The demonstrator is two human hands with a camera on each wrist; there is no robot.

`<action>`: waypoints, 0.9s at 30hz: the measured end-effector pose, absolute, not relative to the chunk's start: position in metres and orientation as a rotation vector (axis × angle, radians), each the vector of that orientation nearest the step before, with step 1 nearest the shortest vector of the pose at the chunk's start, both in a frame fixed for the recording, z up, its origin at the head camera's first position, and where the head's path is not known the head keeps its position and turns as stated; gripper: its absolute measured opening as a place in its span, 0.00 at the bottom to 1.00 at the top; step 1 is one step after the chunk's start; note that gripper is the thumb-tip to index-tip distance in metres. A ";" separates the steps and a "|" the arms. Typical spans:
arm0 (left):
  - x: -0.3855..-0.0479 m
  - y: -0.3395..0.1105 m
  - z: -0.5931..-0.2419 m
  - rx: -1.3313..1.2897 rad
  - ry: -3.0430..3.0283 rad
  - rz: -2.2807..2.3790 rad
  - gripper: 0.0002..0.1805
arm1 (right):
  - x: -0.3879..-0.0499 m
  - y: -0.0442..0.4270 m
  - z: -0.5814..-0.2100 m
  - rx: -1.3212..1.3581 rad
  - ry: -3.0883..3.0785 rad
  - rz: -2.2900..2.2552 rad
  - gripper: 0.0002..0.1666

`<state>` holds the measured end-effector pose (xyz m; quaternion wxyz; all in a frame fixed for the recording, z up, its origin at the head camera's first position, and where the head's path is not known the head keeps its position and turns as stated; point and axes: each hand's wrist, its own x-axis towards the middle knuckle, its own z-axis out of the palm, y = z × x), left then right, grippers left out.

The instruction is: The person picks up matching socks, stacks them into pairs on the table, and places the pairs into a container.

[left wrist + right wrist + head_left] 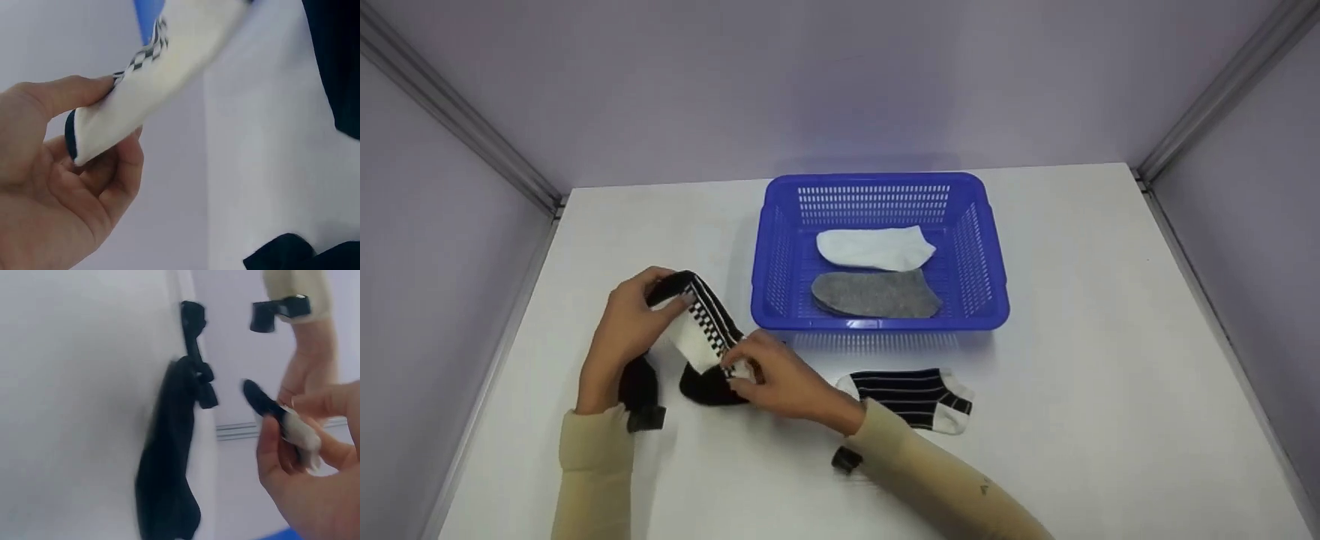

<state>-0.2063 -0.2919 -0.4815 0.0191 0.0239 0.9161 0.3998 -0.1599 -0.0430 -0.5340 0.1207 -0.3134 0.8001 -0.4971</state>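
A basket [879, 324] sat near the surface's [1080, 270] back edge, a striped sock [915, 397] in front. My left hand [634, 319] and right hand [787, 379] pinched a checkered sock [706, 322] between them.

1. The checkered sock [696, 337] was white and black, with a checked strip and dark stripes running along its length.
2. It slanted left of centre in the head view, upper part pinched by the left hand [630, 319], lower-right part by the right hand [787, 379].

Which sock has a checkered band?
The checkered sock, held by the left hand and right hand; the white sock and gray sock look plain, while the striped sock has lines instead.
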 end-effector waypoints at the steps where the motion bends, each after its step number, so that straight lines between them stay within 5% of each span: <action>1: -0.199 -0.290 -0.479 0.086 2.827 1.250 0.22 | -0.156 -0.032 -0.532 -0.919 2.306 -1.439 0.14; 11: -0.142 -0.252 -0.491 0.301 2.268 1.466 0.25 | -0.132 0.090 -0.525 -0.901 2.152 -1.446 0.07; 27: -0.137 -0.127 -0.564 0.339 2.087 1.565 0.16 | -0.128 0.224 -0.543 -0.495 2.450 -1.328 0.08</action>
